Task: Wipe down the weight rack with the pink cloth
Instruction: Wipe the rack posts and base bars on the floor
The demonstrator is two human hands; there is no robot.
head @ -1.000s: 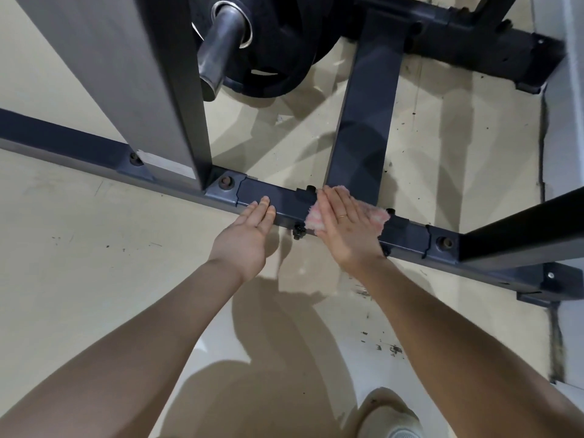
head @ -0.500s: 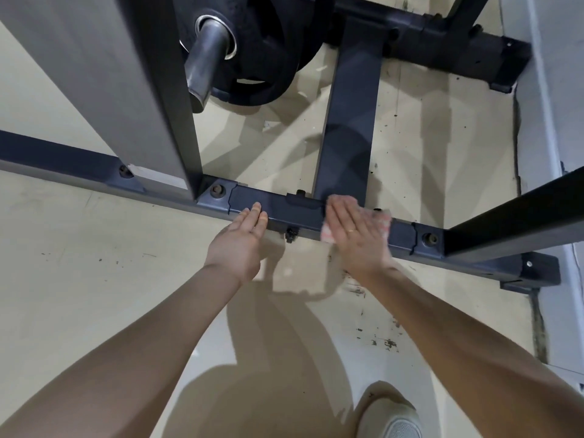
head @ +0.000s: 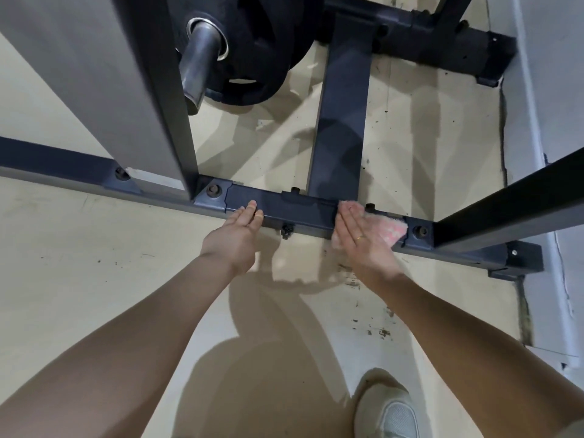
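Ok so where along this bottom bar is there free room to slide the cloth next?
The bar is bare between the left hand and the right hand on the pink cloth. Crowded rightwards: a bolt, then the upright's foot.

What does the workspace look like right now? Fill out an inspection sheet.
Surface: beige floor, scuffed, dark specks near the bar.
Job's things: pink cloth lies on the rack's base bar, by a bolt.
Clutter: nothing seen.
Hands: right hand presses flat on the cloth; left hand rests straight fingers on the bar.
Cables: nothing seen.
Surroundings: weight plate on a steel sleeve, wall at right, shoe below.
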